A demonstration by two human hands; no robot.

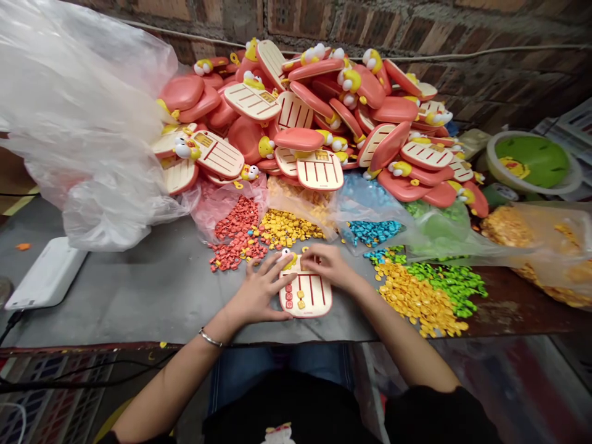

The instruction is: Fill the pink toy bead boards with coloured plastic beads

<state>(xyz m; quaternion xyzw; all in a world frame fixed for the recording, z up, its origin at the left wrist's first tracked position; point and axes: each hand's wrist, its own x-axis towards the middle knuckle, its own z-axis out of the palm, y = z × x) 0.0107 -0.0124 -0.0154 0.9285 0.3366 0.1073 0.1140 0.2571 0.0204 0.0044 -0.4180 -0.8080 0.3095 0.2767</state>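
Observation:
A cream slotted toy board (318,309) with a red rim lies on the table in front of me. Red pieces (289,296) stand in its left slot and yellow pieces (301,300) in the slot beside it. A yellow head with white eyes shows at its top. My left hand (254,297) rests on the board's left side, fingers spread, thumb by the lower edge. Over the upper right of the board, my right hand (332,266) has its fingertips pinched together at the small yellow-brown panel. Whatever they hold is hidden.
Behind is a big heap of similar red-backed boards (319,169). Loose red (235,228), yellow (291,227), blue (374,232), green (451,283) and orange-yellow pieces (416,296) spill from plastic bags. A white power bank (49,271) lies left; a basin (494,160) stands right.

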